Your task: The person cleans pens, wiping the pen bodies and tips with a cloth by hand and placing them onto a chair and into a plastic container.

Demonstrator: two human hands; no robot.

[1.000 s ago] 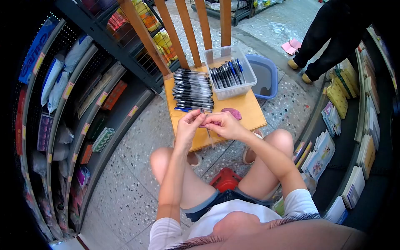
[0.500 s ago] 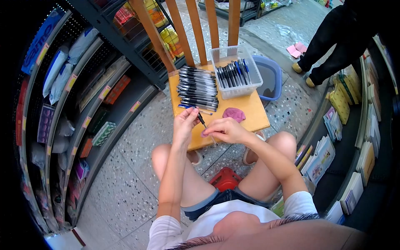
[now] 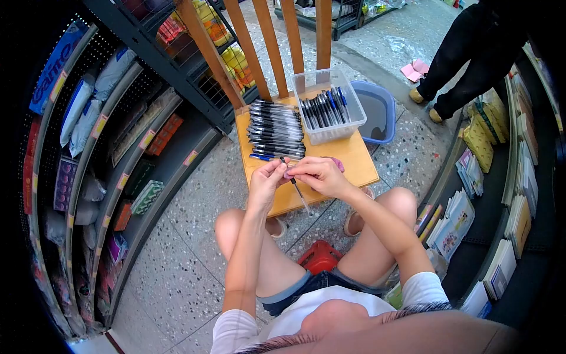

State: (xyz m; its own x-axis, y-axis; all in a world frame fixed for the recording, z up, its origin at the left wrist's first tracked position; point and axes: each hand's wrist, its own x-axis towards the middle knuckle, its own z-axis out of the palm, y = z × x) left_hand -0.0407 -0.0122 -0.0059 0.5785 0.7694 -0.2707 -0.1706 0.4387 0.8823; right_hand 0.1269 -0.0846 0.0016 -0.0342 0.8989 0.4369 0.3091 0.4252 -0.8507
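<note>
My left hand (image 3: 265, 184) pinches the upper end of a black-capped clear pen (image 3: 299, 193) that slants down past the chair seat's front edge. My right hand (image 3: 321, 177) is closed on a small piece of pink material beside the pen's upper part. A pink lump (image 3: 338, 163) shows partly behind my right hand on the wooden seat (image 3: 359, 162). Beyond my hands lies a stack of pens (image 3: 274, 130), mostly black, with a blue one nearest me. A clear plastic box (image 3: 336, 133) at the seat's back right holds several black and blue pens.
Behind the box a blue basin (image 3: 377, 112) stands on the floor. Curved shelves with goods (image 3: 147, 141) rise at the left; others with booklets (image 3: 451, 227) are at the right. A person in dark trousers (image 3: 471, 53) stands at the upper right. A red stool (image 3: 319, 257) is beneath me.
My right hand has moved up the pen, closer to my left hand, and now partly covers the pink lump. More of the pen's lower shaft shows. The view has shifted slightly.
</note>
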